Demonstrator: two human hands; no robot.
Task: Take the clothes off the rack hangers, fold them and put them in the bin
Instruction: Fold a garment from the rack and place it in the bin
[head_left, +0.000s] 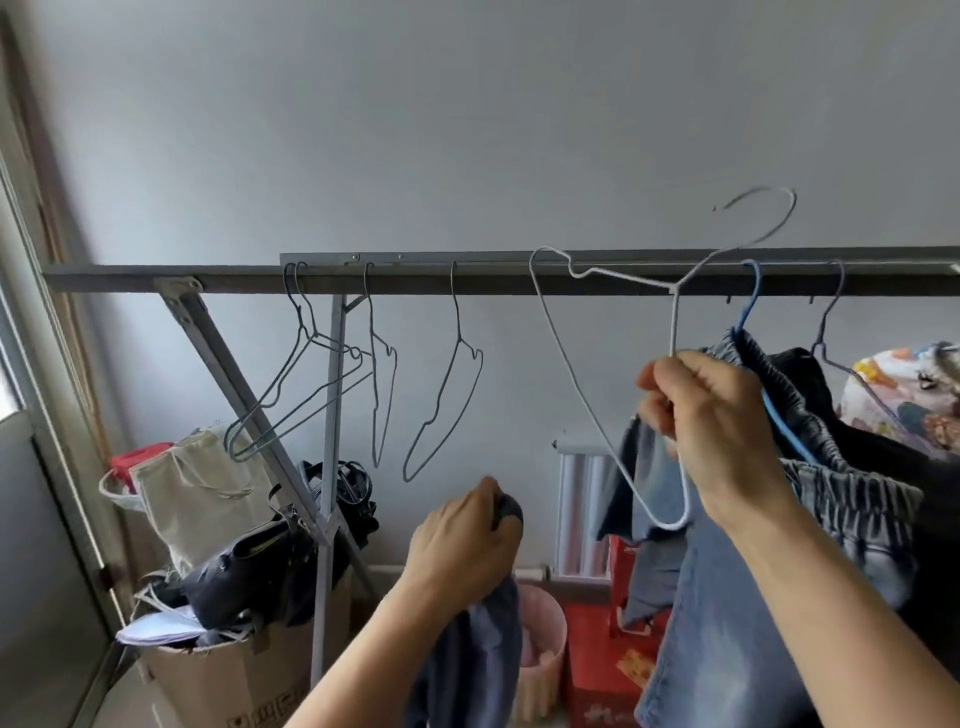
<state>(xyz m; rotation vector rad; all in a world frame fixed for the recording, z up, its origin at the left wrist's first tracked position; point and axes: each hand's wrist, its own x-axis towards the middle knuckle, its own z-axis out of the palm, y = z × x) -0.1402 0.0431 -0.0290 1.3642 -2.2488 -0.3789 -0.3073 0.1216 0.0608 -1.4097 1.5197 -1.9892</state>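
Observation:
My right hand (711, 431) holds a white wire hanger (582, 374) tilted in the air, its hook above the grey rack bar (467, 280) and off it. My left hand (467, 535) is shut on a blue-grey garment (478, 654) that hangs down below it. Several bare wire hangers (447, 384) dangle on the bar's left half. To the right, denim jeans (727, 597) hang on a blue hanger (748, 306), with dark clothes (810, 384) on another hanger beside them. A pink bin (540, 639) stands on the floor under my left hand.
A cardboard box (244, 675) piled with bags sits by the rack's slanted leg (234, 374) at left. Red boxes (597, 665) stand beside the pink bin. A white radiator (582, 509) is on the back wall. A patterned bundle (898, 395) lies at far right.

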